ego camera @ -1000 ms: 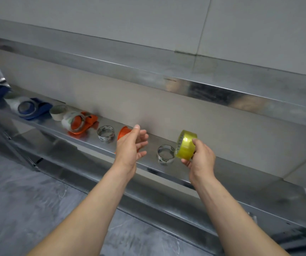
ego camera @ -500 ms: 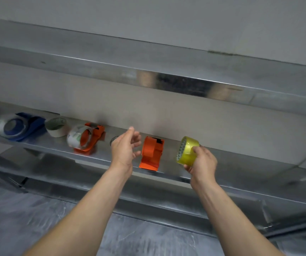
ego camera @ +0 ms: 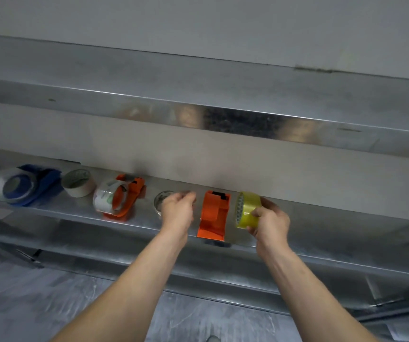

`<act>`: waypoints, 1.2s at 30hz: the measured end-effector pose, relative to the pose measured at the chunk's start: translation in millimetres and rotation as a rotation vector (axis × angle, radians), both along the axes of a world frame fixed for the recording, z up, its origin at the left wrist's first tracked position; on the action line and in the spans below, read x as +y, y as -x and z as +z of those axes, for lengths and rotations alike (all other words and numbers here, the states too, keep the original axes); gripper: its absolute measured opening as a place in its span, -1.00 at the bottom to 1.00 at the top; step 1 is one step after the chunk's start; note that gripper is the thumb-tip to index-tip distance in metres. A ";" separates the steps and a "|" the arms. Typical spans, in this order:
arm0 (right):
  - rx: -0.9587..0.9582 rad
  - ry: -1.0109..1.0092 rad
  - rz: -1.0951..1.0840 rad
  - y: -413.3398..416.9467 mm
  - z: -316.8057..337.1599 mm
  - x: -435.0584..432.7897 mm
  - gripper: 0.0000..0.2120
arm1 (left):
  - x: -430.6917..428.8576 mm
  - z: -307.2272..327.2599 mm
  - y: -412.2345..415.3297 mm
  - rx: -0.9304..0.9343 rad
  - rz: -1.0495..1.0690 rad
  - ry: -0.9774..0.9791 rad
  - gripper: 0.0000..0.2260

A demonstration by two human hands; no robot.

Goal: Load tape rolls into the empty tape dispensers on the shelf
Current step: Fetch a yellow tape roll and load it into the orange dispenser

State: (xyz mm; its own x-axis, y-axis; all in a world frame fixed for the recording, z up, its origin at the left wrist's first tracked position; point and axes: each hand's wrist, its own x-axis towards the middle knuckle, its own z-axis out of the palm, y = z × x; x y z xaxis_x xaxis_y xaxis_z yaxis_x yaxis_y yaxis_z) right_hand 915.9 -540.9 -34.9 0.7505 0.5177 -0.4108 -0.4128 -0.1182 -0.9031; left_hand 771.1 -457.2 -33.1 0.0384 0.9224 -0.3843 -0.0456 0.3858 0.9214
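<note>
Right hand [ego camera: 270, 223] grips the yellow tape roll [ego camera: 246, 209] on edge above the shelf [ego camera: 322, 238]. Its core hole faces left toward the empty orange dispenser [ego camera: 214, 213] just beside it, whose long axis runs from the shelf's front edge to the back. Left hand [ego camera: 177, 209] is curled and blurred, and I cannot tell whether it grasps anything.

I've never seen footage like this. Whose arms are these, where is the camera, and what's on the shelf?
No machine: these are a person's bare arms, filmed by a wide-angle camera worn on the head, looking down. The right hand grips a yellow tape roll beside an empty orange dispenser. The left hand hovers by a clear roll; its blurred fingers are hard to judge. Further left on the metal shelf sit a loaded orange dispenser, a beige roll and a blue dispenser.
</note>
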 end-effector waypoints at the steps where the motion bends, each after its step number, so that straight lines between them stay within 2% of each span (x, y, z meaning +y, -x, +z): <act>1: 0.007 -0.003 0.006 0.9 -1.4 4.5 -0.59 | 1.4 -1.7 -1.3 0.031 -0.016 -0.001 -0.94; 6: 0.045 -0.004 0.035 4.9 -6.2 23.0 -0.64 | 7.3 -6.3 -7.8 0.147 -0.107 0.016 -0.91; 16: 0.073 0.020 0.089 16.2 -12.8 40.8 -0.64 | 25.9 -11.2 -19.3 0.223 -0.227 0.077 -0.83; 24: 0.137 0.070 0.056 29.4 -18.5 55.4 -0.65 | 47.2 -16.7 -21.8 0.162 -0.379 0.124 -0.76; 29: 0.145 0.129 0.032 36.1 -19.5 69.2 -0.69 | 63.6 -13.9 -18.0 0.111 -0.406 0.175 -0.80; 32: 0.056 0.251 0.094 41.3 -18.9 72.5 -0.84 | 72.7 -13.8 -14.6 0.082 -0.411 0.207 -0.81; 36: -0.277 0.325 0.251 51.1 -24.6 70.2 -0.83 | 79.5 -16.3 -14.9 0.092 -0.443 0.203 -0.83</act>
